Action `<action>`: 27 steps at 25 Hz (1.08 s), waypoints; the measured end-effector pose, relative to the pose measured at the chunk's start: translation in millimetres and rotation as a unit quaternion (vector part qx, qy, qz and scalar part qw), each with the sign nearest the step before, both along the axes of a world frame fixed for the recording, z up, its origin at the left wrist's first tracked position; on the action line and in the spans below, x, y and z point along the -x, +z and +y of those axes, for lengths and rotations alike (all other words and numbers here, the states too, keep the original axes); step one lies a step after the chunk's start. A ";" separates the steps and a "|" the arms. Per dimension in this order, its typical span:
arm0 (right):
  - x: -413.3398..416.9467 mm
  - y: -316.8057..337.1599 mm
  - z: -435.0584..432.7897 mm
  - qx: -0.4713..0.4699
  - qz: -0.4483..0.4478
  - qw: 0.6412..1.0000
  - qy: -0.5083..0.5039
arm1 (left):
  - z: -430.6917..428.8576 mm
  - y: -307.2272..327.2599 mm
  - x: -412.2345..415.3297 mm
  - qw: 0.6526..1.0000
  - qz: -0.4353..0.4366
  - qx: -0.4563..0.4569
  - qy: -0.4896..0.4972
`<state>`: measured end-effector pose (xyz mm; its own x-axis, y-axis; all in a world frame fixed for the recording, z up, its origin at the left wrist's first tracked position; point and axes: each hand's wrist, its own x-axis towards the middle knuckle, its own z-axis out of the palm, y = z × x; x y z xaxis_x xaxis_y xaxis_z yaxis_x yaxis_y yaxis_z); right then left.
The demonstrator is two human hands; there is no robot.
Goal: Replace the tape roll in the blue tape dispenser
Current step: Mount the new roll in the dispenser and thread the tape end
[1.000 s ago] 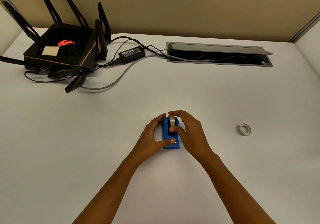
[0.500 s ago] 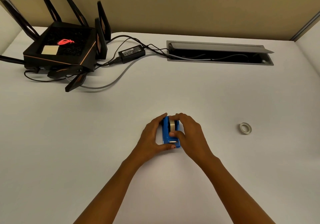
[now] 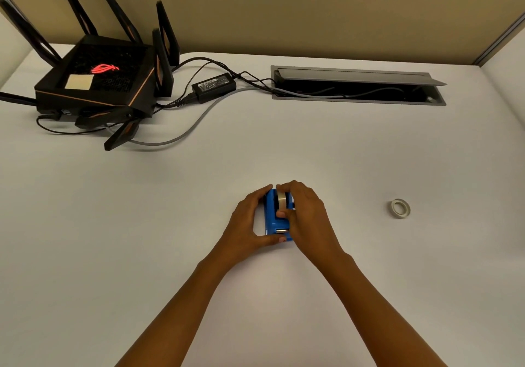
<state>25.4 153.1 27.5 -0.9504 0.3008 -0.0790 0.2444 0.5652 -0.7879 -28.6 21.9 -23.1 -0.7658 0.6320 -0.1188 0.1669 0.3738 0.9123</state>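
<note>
both hands on the small blue plastic tape dispenser [image 3: 273, 216]

left hand [image 3: 246, 224] grips its side; right hand [image 3: 306, 216] pinches the shiny tape roll [image 3: 281, 199] inside it.

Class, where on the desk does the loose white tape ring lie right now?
In the head view, the small white tape ring lies flat on the white desk, alone, well right of the right hand and the blue tape dispenser.
</note>
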 end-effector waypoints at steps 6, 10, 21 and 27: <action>20.6 15.9 5.8 -0.120 -0.062 0.990 0.043 | -2.6 0.8 -0.1 1.000 0.011 0.003 -0.004; 32.2 21.5 15.0 -0.063 -0.114 0.991 0.040 | -3.2 2.8 -0.4 1.000 0.013 0.005 -0.002; 10.3 2.2 12.0 0.056 -0.016 0.997 -0.040 | -1.0 4.6 -1.6 1.000 0.009 0.006 -0.001; 9.2 3.7 7.6 0.044 -0.018 0.998 -0.032 | 0.4 4.7 -2.8 1.000 -0.004 0.012 0.011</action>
